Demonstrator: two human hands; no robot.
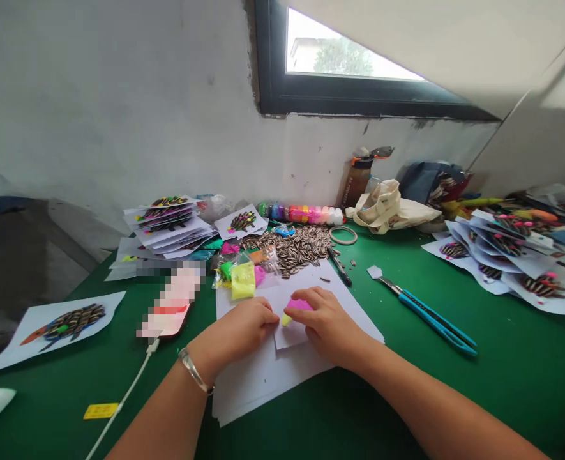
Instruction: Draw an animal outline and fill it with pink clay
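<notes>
My left hand (248, 324) is closed, thumb and forefinger pinched at the left edge of a small white paper (294, 342). On that paper lies a patch of pink clay (301, 305) with a bit of yellow-green clay (286, 318) at its left. Over the patch, my right hand (332, 322) has its fingers bent and apart, with fingertips touching the clay. Beneath both hands is a stack of larger white sheets (251, 390). Just beyond my left hand sits a yellow clay packet (242, 281).
Sunflower seeds (306, 246) are heaped behind the sheets, beside a black pen (339, 267). Blue tweezers (438, 322) lie to the right. Seed pictures are stacked left (177, 230) and right (516, 255). A phone (174, 310) with a cable is on the left.
</notes>
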